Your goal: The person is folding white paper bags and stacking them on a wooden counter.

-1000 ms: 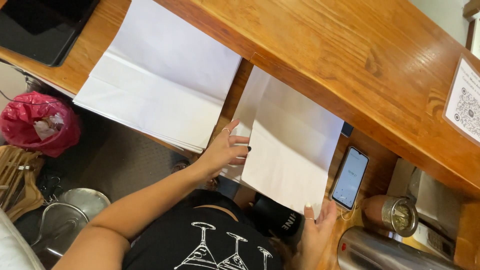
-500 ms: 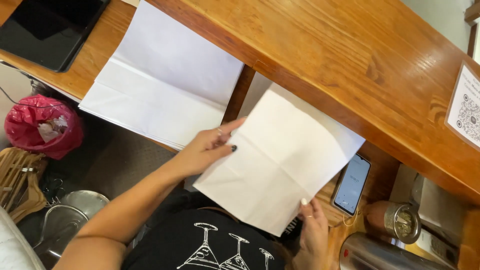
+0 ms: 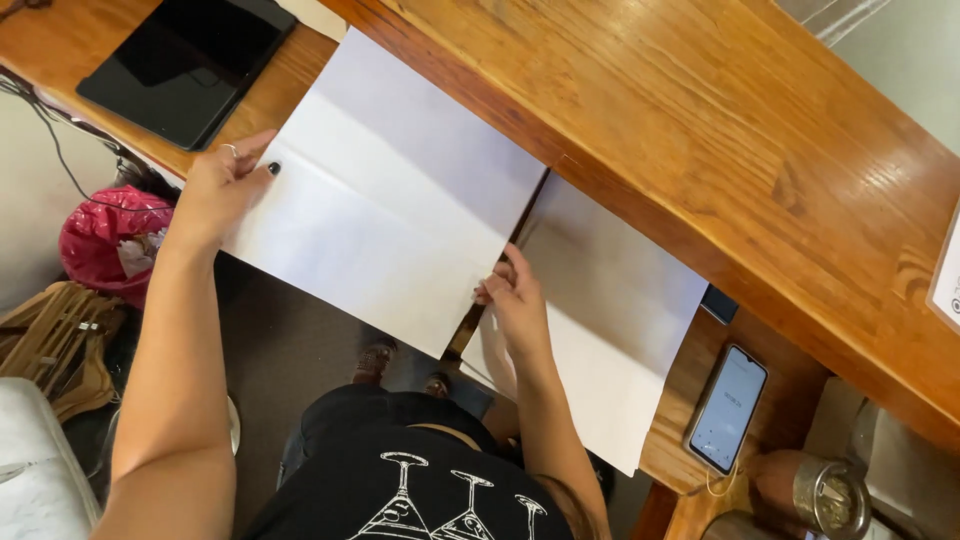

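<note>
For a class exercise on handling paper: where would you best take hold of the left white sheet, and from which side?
Grip the sheet at its near edge, which overhangs the counter, coming from the person's side. The left hand and right hand hold its side edges.

The person wears a black short-sleeved cotton shirt [image 3: 400, 480] with white drawings of stemmed glasses at 6 o'clock. The left hand [image 3: 215, 190] has dark-painted nails and a thin ring. Both arms are bare.

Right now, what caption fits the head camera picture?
Two hands, left and right, hold a creased white sheet at a wooden counter.
</note>
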